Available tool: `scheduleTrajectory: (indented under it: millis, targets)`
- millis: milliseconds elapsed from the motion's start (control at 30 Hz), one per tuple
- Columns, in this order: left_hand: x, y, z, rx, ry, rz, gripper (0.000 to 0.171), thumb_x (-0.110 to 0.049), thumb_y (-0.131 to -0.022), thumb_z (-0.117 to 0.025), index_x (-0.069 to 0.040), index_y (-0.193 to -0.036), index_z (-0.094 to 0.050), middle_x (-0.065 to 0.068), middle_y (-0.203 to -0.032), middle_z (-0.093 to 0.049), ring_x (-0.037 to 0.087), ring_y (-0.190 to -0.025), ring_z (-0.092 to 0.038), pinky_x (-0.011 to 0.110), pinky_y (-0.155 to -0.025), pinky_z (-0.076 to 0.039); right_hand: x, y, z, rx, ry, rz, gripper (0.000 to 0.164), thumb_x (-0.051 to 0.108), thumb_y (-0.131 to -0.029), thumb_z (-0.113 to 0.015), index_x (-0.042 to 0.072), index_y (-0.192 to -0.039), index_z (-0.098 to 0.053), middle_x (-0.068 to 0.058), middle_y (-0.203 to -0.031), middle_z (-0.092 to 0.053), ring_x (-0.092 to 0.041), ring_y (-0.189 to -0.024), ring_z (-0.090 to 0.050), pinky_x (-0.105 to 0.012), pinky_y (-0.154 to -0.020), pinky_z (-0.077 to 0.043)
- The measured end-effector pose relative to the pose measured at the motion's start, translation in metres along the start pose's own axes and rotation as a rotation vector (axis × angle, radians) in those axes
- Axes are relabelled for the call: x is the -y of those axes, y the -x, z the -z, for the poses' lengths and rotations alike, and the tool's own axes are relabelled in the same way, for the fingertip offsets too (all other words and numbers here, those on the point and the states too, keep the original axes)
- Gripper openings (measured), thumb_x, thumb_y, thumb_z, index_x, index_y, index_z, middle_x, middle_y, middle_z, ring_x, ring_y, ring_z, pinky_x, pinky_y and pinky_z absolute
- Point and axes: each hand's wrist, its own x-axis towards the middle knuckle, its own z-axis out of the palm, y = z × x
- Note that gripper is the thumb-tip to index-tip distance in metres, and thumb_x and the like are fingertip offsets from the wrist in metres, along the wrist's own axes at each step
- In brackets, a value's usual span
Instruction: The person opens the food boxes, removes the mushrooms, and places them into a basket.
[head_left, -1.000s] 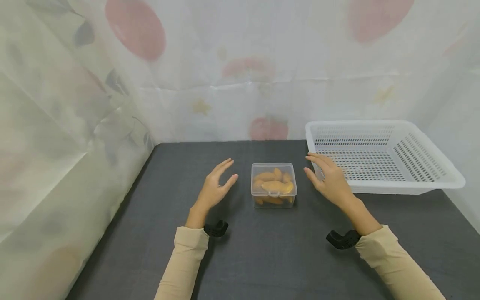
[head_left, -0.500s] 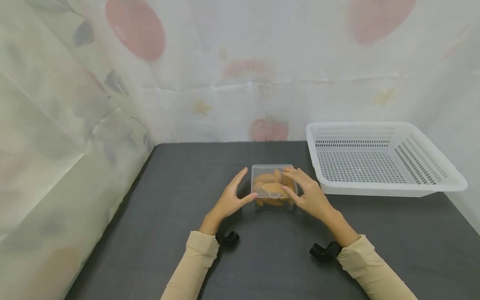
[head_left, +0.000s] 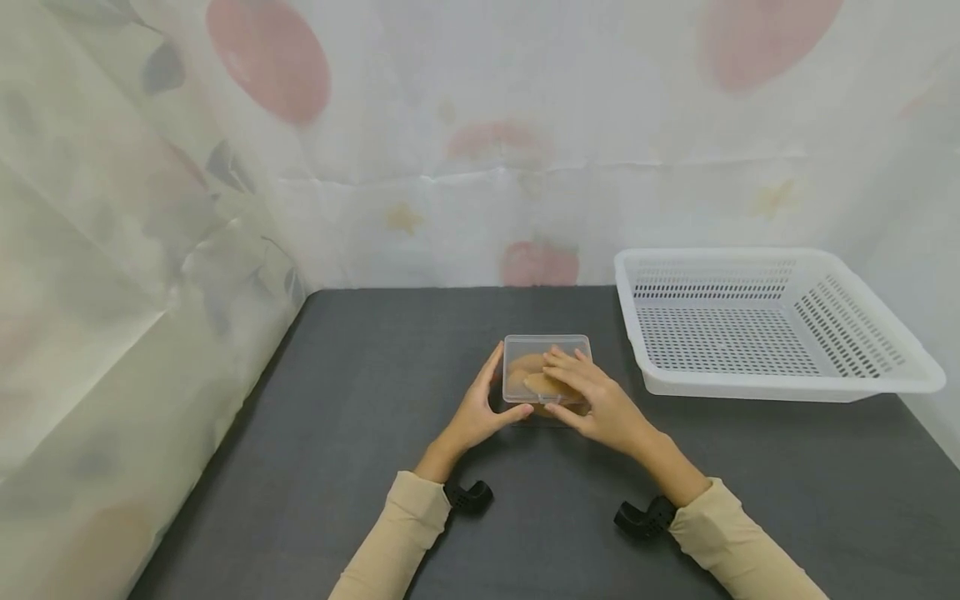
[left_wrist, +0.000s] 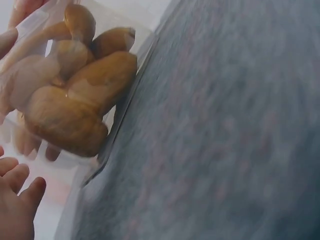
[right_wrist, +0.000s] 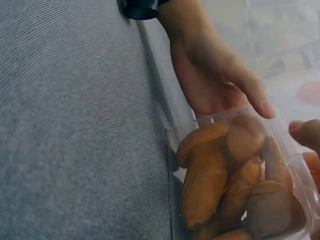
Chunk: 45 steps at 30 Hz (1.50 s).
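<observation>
A small clear plastic box (head_left: 536,339) with its hinged lid down stands on the dark table, full of brown mushroom-shaped pieces (left_wrist: 102,80). My left hand (head_left: 476,410) grips its left side, with the fingers along the wall and the thumb at the front edge. In the right wrist view that left hand (right_wrist: 212,85) has its palm by the wall and the thumb at the lid's edge. My right hand (head_left: 603,410) reaches over the lid's right part with extended fingers, its thumb close to the front latch (head_left: 548,399). It hides the box's right side.
A white perforated plastic basket (head_left: 787,387) stands at the back right of the grey-black table (head_left: 390,367). Patterned sheeting (head_left: 405,125) hangs behind and on the left. Each wrist carries a black camera mount (head_left: 643,518).
Both hands have moved inward to the box from either side. The left now grips its left side, and the right has come over the lid. The box stays in about the same place.
</observation>
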Motion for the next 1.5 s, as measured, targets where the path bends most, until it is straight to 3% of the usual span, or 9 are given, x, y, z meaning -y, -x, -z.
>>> scheduleTrajectory:
  millis: [233,433,500,600,700,933,1067,1233,1500]
  targets:
    - [-0.015,0.003,-0.007,0.005,0.094,-0.03,0.098,-0.012,-0.089,-0.069,-0.006,-0.156,0.002,0.012,-0.165,-0.006,0.033,-0.152,-0.015,0.059,-0.121,-0.021,-0.001,0.004,-0.002,0.009,0.042,0.037,0.062,0.01,-0.066,-0.086,-0.004,-0.122,-0.064,-0.023,-0.127,-0.064,-0.03,-0.134,-0.051,-0.03,-0.124,-0.024]
    - [-0.028,0.008,-0.006,-0.043,0.089,-0.071,0.096,0.0,-0.084,-0.07,0.004,-0.154,-0.004,0.023,-0.161,-0.014,0.04,-0.148,-0.023,0.057,-0.117,-0.029,-0.001,0.003,-0.005,-0.026,0.029,0.067,0.06,0.004,-0.064,-0.085,-0.005,-0.12,-0.065,-0.024,-0.124,-0.065,-0.027,-0.133,-0.052,-0.03,-0.122,-0.029]
    - [-0.028,0.009,-0.005,-0.063,0.084,-0.08,0.096,0.001,-0.083,-0.071,0.005,-0.153,-0.005,0.024,-0.16,-0.017,0.04,-0.146,-0.029,0.052,-0.116,-0.034,-0.001,0.002,-0.006,-0.028,0.024,0.077,0.059,0.004,-0.064,-0.085,-0.004,-0.119,-0.065,-0.024,-0.123,-0.065,-0.03,-0.13,-0.054,-0.031,-0.122,-0.031]
    - [-0.027,0.011,-0.006,-0.091,0.096,-0.087,0.096,0.002,-0.083,-0.072,0.004,-0.153,-0.007,0.024,-0.16,-0.019,0.039,-0.143,-0.034,0.035,-0.115,-0.039,0.0,0.001,-0.007,-0.02,0.026,0.09,0.057,0.005,-0.066,-0.084,-0.004,-0.119,-0.066,-0.024,-0.124,-0.065,-0.034,-0.126,-0.057,-0.033,-0.121,-0.032]
    - [-0.027,0.012,-0.006,-0.116,0.093,-0.104,0.095,0.003,-0.082,-0.072,0.006,-0.152,-0.009,0.026,-0.158,-0.021,0.039,-0.142,-0.036,0.022,-0.113,-0.039,0.001,0.001,-0.008,-0.01,0.045,0.115,0.055,0.007,-0.068,-0.083,-0.004,-0.119,-0.065,-0.024,-0.124,-0.065,-0.036,-0.124,-0.058,-0.034,-0.12,-0.033]
    - [-0.032,0.011,-0.006,-0.147,-0.001,-0.199,0.092,0.005,-0.08,-0.073,0.016,-0.147,-0.012,0.036,-0.15,-0.03,0.044,-0.135,-0.043,0.043,-0.109,-0.044,-0.003,-0.002,-0.01,-0.031,0.126,0.215,0.04,0.019,-0.088,-0.07,-0.008,-0.118,-0.065,-0.026,-0.122,-0.065,-0.037,-0.119,-0.061,-0.039,-0.115,-0.04]
    - [-0.033,0.01,-0.005,-0.159,-0.038,-0.202,0.091,0.005,-0.08,-0.073,0.018,-0.146,-0.013,0.036,-0.148,-0.033,0.043,-0.134,-0.045,0.032,-0.111,-0.043,-0.004,-0.004,-0.009,-0.03,0.154,0.245,0.04,0.024,-0.096,-0.059,-0.009,-0.118,-0.064,-0.027,-0.123,-0.065,-0.038,-0.119,-0.061,-0.04,-0.114,-0.041]
    - [-0.032,0.011,-0.005,-0.169,-0.069,-0.191,0.09,0.003,-0.08,-0.074,0.017,-0.146,-0.015,0.037,-0.145,-0.038,0.042,-0.132,-0.048,0.023,-0.109,-0.042,-0.004,-0.004,-0.01,-0.042,0.179,0.272,0.041,0.026,-0.098,-0.055,-0.009,-0.118,-0.064,-0.028,-0.123,-0.064,-0.036,-0.121,-0.06,-0.04,-0.115,-0.04]
    - [-0.032,0.013,-0.006,-0.179,-0.087,-0.195,0.091,0.004,-0.078,-0.075,0.019,-0.145,-0.016,0.038,-0.144,-0.039,0.042,-0.13,-0.049,0.038,-0.108,-0.046,-0.003,-0.002,-0.012,-0.01,0.218,0.264,0.046,0.03,-0.102,-0.044,-0.008,-0.119,-0.064,-0.027,-0.126,-0.063,-0.038,-0.119,-0.061,-0.042,-0.114,-0.042]
